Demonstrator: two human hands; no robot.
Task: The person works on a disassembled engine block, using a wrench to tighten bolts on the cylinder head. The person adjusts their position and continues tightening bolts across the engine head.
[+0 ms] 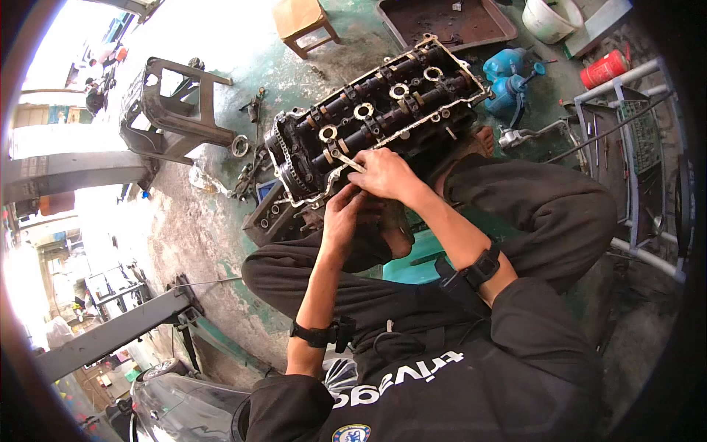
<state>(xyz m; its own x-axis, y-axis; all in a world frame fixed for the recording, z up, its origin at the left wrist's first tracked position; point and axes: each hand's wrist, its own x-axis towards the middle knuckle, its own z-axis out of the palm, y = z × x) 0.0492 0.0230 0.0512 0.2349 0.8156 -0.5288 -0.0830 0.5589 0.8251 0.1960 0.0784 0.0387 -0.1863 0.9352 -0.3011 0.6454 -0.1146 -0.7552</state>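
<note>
An engine cylinder head lies in front of me with its cover off. Two camshafts and a timing chain are exposed. My right hand is closed around a light metal wrench, which points toward the near-left camshaft area beside a round spark plug well. Just left of it and lower, my left hand has its fingers curled against the near side of the engine. Its fingertips are partly covered, and whatever they pinch is hidden.
A dark plastic stool stands left, a small wooden stool beyond the engine. At the far right are a brown drip tray, blue containers, a red can and a white bucket. A metal rack stands right.
</note>
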